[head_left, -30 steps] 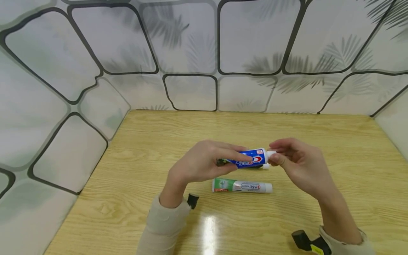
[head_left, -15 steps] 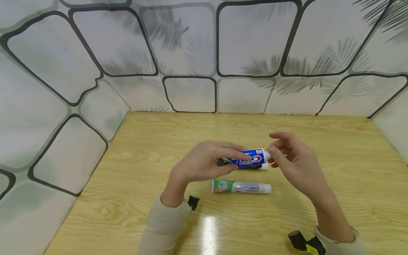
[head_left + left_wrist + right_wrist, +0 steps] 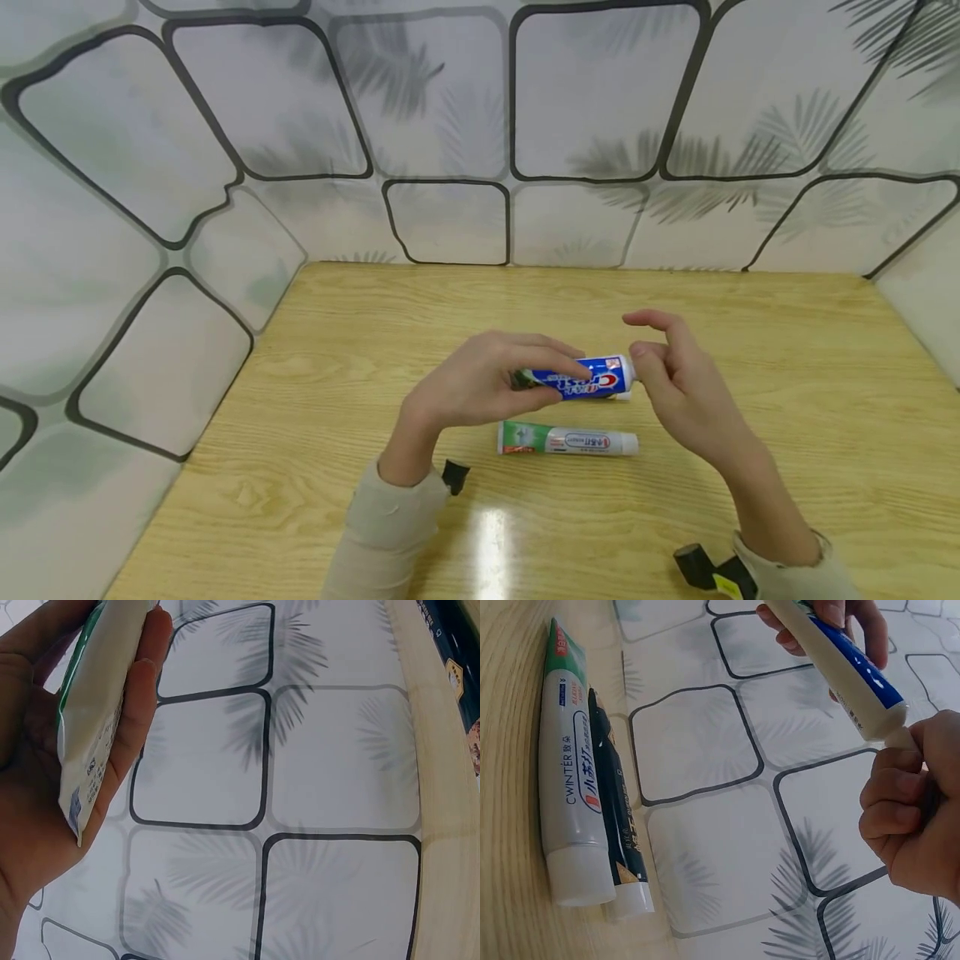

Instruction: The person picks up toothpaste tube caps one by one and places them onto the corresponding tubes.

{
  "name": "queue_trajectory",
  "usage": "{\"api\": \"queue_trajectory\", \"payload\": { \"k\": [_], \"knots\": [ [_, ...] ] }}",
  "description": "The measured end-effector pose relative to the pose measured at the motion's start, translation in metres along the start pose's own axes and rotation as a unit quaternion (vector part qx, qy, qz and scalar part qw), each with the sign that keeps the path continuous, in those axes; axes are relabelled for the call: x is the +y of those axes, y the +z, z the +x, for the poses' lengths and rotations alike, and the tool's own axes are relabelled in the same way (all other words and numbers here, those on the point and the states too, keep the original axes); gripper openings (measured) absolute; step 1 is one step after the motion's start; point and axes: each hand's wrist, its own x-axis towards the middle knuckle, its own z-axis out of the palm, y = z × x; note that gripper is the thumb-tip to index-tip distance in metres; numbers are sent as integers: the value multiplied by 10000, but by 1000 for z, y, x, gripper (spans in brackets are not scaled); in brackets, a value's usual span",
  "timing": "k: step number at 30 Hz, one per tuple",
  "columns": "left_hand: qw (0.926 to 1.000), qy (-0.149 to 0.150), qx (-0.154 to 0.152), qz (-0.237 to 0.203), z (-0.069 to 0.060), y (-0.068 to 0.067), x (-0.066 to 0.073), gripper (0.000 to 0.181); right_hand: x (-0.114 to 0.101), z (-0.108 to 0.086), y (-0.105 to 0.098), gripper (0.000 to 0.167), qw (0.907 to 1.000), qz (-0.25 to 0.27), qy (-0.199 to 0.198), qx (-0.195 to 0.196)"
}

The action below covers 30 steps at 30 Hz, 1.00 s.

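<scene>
My left hand grips a blue, white and green Crest toothpaste tube above the table, its capped end pointing right. Thumb and curled fingers of my right hand pinch the white cap, which they mostly cover; the index finger sticks out above it in the head view. Below the held tube, a green-and-white toothpaste tube lies flat. Beside that one lies a black toothpaste tube with a white cap, almost hidden by the held tube in the head view.
The wood-grain table carries both lying tubes. A wall with black-outlined shapes and grey leaves stands behind it and on the left. Black wrist mounts show at the sleeves.
My right hand has shifted slightly left, and its fingers have curled in closer around the cap while turning. The held tube's cap end has dipped a little. My left hand stays nearly still.
</scene>
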Motion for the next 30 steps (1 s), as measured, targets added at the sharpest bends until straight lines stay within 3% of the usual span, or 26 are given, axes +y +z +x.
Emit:
{"api": "queue_trajectory", "payload": {
  "k": [3,10,14,17,19,21,24,26,28,30],
  "knots": [
    [9998,16,-41,-207,-1,-1,-1,32,1,1,2,32,9980,528,337,59],
    [9987,-51,-38,-509,-2,-4,-2,35,3,1,15,33,9790,1562,533,1198],
    [9988,-394,58,-286,-5,-7,-3,36,4,1,18,36,9621,2018,669,1709],
    [9955,-919,240,8,-9,-11,-5,37,8,2,16,35,9419,2468,700,2166],
    [9891,-1422,377,-33,-13,-14,-7,43,10,2,14,33,9283,2718,599,2464],
    [9781,-2007,497,-252,-15,-17,-10,50,12,3,13,31,9148,2973,395,2707],
    [9609,-2449,630,-1131,-17,-18,-15,45,13,5,13,31,9052,3114,110,2890],
    [9514,-2422,799,-1727,-17,-18,-18,34,14,6,13,31,9072,3160,-25,2779],
    [9457,-2103,1003,-2268,-15,-17,-20,22,14,7,12,31,9150,3097,33,2587],
    [9421,-1807,1231,-2544,-13,-15,-20,19,15,7,9,31,9224,3029,220,2385]
  ]
}}
